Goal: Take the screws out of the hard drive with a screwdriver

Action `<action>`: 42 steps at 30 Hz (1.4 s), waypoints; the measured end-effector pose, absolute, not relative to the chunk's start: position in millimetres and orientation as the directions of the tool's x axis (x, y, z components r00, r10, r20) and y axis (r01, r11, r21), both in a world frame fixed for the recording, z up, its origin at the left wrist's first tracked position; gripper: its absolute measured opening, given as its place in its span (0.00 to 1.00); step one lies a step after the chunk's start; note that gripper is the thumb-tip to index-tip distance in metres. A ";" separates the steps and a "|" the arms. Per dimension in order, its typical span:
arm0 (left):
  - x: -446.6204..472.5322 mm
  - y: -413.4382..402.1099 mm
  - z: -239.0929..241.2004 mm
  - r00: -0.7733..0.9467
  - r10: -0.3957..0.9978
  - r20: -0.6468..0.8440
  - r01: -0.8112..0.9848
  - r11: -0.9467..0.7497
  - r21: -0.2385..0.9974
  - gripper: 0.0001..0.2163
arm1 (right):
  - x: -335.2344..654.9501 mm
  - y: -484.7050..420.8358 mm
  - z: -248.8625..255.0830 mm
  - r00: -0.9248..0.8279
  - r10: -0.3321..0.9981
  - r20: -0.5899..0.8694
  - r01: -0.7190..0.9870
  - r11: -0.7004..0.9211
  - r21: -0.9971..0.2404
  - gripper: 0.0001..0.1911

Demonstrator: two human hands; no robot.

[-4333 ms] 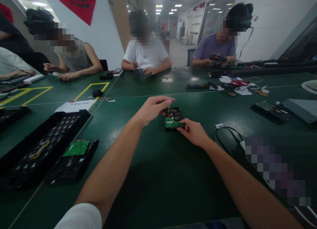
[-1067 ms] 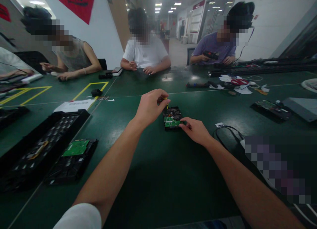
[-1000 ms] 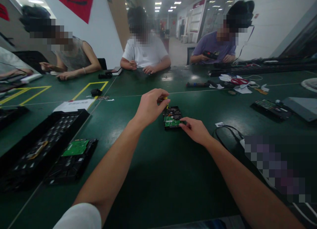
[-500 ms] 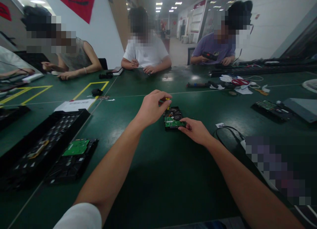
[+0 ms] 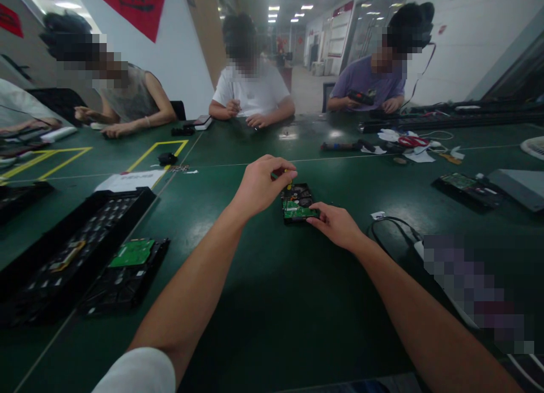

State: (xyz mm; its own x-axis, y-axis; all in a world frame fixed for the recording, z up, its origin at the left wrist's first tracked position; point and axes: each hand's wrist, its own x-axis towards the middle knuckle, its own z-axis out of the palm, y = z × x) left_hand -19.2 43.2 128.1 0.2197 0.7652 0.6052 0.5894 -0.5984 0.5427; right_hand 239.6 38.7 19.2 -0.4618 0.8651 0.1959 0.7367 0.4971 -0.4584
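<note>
A black hard drive with a green circuit board on top lies on the green table in front of me. My left hand is closed around a small yellow-handled screwdriver, whose tip points down onto the drive's far edge. My right hand rests at the drive's near right corner, fingers pinched on its edge and holding it still.
A long black tray and another drive with a green board lie at my left. A black cable curls at my right, more drives beyond. Three people sit across the table, working with their own hands.
My left hand has twisted slightly on the screwdriver over the drive. My right hand has stayed at the drive's corner.
</note>
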 end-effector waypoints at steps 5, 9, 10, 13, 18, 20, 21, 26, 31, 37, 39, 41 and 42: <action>-19.1 43.4 128.9 0.228 0.762 0.606 0.609 -0.597 0.522 0.06 | 239.2 37.5 17.7 -0.453 0.868 0.203 0.749 0.494 -0.442 0.17; -19.3 41.9 130.3 0.230 0.767 0.598 0.605 -0.594 0.529 0.07 | 239.0 38.0 17.4 -0.457 0.868 0.195 0.753 0.495 -0.434 0.17; -19.7 41.5 130.7 0.235 0.769 0.594 0.602 -0.595 0.533 0.07 | 239.1 38.2 17.3 -0.456 0.869 0.195 0.754 0.493 -0.434 0.17; -21.1 41.3 131.4 0.242 0.785 0.570 0.581 -0.588 0.563 0.08 | 239.3 38.4 17.2 -0.450 0.871 0.197 0.755 0.489 -0.437 0.17; -21.0 42.4 129.8 0.238 0.833 0.499 0.511 -0.544 0.665 0.10 | 240.1 39.0 17.6 -0.462 0.866 0.192 0.744 0.496 -0.448 0.17; -19.5 42.5 128.6 0.238 0.845 0.479 0.475 -0.532 0.701 0.10 | 240.4 39.3 18.0 -0.468 0.864 0.184 0.742 0.498 -0.450 0.17; -18.6 42.4 128.1 0.237 0.848 0.474 0.457 -0.528 0.715 0.11 | 240.5 39.4 18.2 -0.470 0.864 0.182 0.742 0.499 -0.449 0.17; -15.3 43.3 126.2 0.227 0.860 0.458 0.398 -0.511 0.762 0.11 | 239.8 38.1 19.3 -0.469 0.863 0.185 0.745 0.500 -0.442 0.17; -18.1 47.3 123.7 0.182 0.838 0.514 0.441 -0.537 0.719 0.08 | 238.2 35.9 21.5 -0.462 0.868 0.181 0.753 0.491 -0.438 0.17; -18.2 45.8 124.1 0.222 0.856 0.466 0.380 -0.516 0.768 0.09 | 237.6 35.3 22.0 -0.465 0.863 0.196 0.746 0.501 -0.439 0.16; -17.1 45.0 124.6 0.239 0.867 0.437 0.340 -0.496 0.799 0.09 | 237.5 35.3 21.5 -0.463 0.865 0.191 0.748 0.498 -0.439 0.16; -16.5 45.0 124.5 0.226 0.877 0.424 0.313 -0.477 0.821 0.09 | 237.5 35.3 20.9 -0.457 0.870 0.185 0.754 0.489 -0.438 0.16; -16.4 45.4 124.3 0.216 0.883 0.417 0.302 -0.467 0.831 0.09 | 237.5 35.3 20.6 -0.455 0.871 0.184 0.756 0.487 -0.437 0.16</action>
